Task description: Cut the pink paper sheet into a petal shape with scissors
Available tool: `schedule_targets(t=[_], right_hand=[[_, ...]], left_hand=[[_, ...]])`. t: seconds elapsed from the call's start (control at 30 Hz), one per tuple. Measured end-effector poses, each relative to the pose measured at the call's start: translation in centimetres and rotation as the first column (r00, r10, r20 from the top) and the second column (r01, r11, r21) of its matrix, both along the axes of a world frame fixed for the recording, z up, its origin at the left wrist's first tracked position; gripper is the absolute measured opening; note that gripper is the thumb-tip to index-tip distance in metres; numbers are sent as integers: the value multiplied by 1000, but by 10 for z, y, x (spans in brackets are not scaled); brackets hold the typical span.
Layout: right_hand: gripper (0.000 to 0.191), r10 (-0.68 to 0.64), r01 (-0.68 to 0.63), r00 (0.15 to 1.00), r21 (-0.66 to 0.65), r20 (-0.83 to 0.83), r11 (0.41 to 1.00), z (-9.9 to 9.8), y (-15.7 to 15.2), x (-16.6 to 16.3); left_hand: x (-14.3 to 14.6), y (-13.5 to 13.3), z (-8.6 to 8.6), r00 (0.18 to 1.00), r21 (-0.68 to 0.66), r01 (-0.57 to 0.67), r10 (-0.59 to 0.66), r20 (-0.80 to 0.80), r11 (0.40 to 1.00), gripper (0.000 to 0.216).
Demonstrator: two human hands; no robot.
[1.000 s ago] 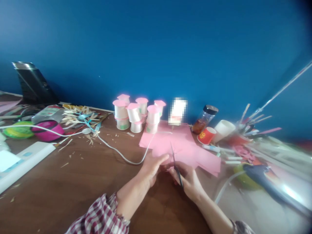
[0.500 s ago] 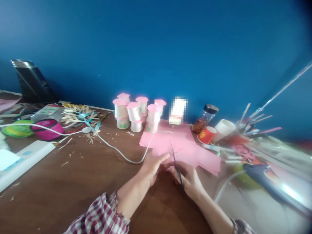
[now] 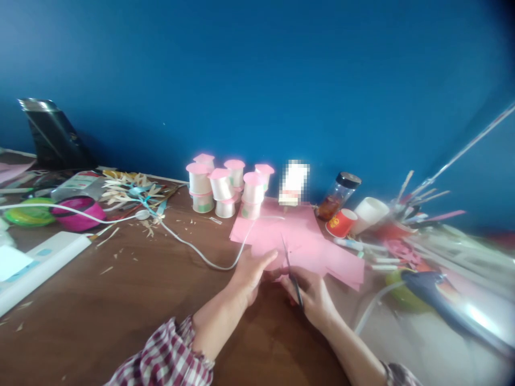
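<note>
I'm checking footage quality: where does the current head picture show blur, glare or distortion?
Head view: clutter at right smears; white glare sits beside a dark blue curved object; a black cylindrical flask slants, likely lens distortion; pixelation masks something near pink paper sheets; slim dark scissors in the right hand look clearer.

The right hand (image 3: 308, 295) holds scissors (image 3: 295, 287), blades directed away over pink sheets (image 3: 298, 220); the left hand (image 3: 249, 276) pinches a pink paper piece (image 3: 264, 250). Far left of the sheets, pink-topped cups (image 3: 221, 188) stand stacked on the worktop (image 3: 169, 292).
</note>
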State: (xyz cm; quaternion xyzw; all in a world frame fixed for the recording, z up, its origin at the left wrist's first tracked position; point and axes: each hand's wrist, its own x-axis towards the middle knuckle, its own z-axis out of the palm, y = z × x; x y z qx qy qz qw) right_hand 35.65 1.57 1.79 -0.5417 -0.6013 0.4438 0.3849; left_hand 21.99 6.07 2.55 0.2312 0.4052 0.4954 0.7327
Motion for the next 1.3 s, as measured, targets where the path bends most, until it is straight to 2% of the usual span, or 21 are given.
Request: schedule_targets(t=[0.3, 0.47, 0.83, 1.03, 1.13, 1.3], right_hand=[[35, -6, 6, 1000, 48, -15, 999, -11, 1, 1], [34, -1, 2, 1000, 51, -15, 999, -12, 1, 2], [33, 7, -7, 1000, 14, 6, 1000, 4, 0, 0], [34, 8, -7, 1000, 8, -17, 1000, 4, 0, 0], [34, 4, -4, 1000, 7, -28, 1000, 4, 0, 0], [33, 0, 0, 1000, 0, -20, 1000, 2, -1, 1]], left_hand=[[-1, 2, -6, 988, 79, 37, -24, -152, 996, 30], [-2, 2, -6, 989, 72, 35, -25, -144, 997, 32], [-2, 3, -5, 991, 63, 37, -29, -127, 997, 32], [-2, 6, -13, 994, 34, 13, -9, -109, 999, 40], [-2, 8, -14, 995, 41, 41, -37, -94, 998, 39], [-1, 12, -14, 999, -29, 32, -33, -28, 999, 51]])
